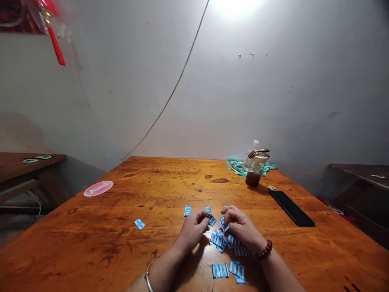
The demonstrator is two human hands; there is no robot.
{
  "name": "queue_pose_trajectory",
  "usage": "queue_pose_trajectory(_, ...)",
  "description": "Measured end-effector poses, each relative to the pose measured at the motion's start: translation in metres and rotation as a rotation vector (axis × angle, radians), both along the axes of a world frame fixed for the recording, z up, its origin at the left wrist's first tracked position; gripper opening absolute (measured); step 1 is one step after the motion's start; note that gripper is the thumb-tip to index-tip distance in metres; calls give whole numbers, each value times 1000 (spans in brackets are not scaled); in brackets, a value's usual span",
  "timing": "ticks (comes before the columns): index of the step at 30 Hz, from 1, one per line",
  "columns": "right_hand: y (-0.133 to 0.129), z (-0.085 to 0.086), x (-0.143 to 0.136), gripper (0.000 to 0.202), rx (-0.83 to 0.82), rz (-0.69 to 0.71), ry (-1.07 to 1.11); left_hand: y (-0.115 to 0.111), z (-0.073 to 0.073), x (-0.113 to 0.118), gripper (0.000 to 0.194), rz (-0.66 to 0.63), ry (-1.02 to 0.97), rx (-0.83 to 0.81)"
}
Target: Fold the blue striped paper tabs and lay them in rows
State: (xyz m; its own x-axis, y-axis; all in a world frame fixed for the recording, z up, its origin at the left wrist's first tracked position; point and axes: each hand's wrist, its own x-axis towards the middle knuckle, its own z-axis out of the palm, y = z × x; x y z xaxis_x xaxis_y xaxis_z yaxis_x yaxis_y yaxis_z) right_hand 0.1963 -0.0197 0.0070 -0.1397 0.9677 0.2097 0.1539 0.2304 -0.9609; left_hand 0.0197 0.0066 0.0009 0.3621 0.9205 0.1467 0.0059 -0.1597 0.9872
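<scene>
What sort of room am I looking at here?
Perhaps a small, simple eatery, though I can't be sure: the wooden table bears a pink disc apparently marked 1, like a table number, and more wooden furniture stands on either side.

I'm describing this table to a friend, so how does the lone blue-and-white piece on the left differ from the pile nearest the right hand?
The lone piece lies apart, while pieces in the pile overlap. The lone piece sits left of the left hand; the pile lies by the right hand. The lone piece covers less of the table than the pile does. Both are blue and white.
</scene>
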Motion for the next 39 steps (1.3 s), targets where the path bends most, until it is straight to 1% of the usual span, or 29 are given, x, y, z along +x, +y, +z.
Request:
queue_pose_trajectory(2, -1, 4, -3, 13, 37, 3, 36, 0, 0, 0, 15, -7, -8, 8)
queue_pose_trajectory(5, -3, 7, -8, 15, 111, 1, -6, -1, 1, 1, 14, -41, -45, -34)
queue_pose_trajectory(10, -9, 13, -18, 10, 13, 37, -30, -3, 5, 2, 18, -67, -72, -100)
queue_pose_trajectory(13, -10, 14, -20, 15, 26, 32, -33, -3, 6, 2, 22, -65, -78, -121)
queue_pose_trajectory(15, -9, 13, -20, 17, 31, 10, -12, -3, 5, 2, 23, -74, -77, -128)
queue_pose_trajectory(18, -7, 8, -22, 18, 19, 13, 76, -3, 3, 2, 24, -89, -97, -138)
queue_pose_trajectory(22, -5, 4, -25, 34, 27, -8, 163, -3, 3, 3, 24, -83, -92, -141)
queue_pose_trajectory(23, -5, 3, -25, 34, 26, -16, 159, -3, 3, 3, 24, -80, -82, -138)
queue_pose_trajectory(26, -4, 2, -26, 24, -19, -36, 124, -2, 2, 2, 25, -74, -73, -155)
queue_pose_trajectory(30, 0, -3, -24, 28, -123, -126, 128, 1, 1, 1, 25, -43, -119, -181)
queue_pose_trajectory(33, 2, -7, -23, 31, -160, -180, 171, 1, 2, 1, 25, -44, -127, -181)
queue_pose_trajectory(35, 3, -8, -24, 32, -167, -162, 179, 0, 2, 1, 24, -52, -104, -128)
queue_pose_trajectory(39, 2, -7, -27, 32, -173, -36, 136, -2, 2, 1, 22, -3, 1, -18)
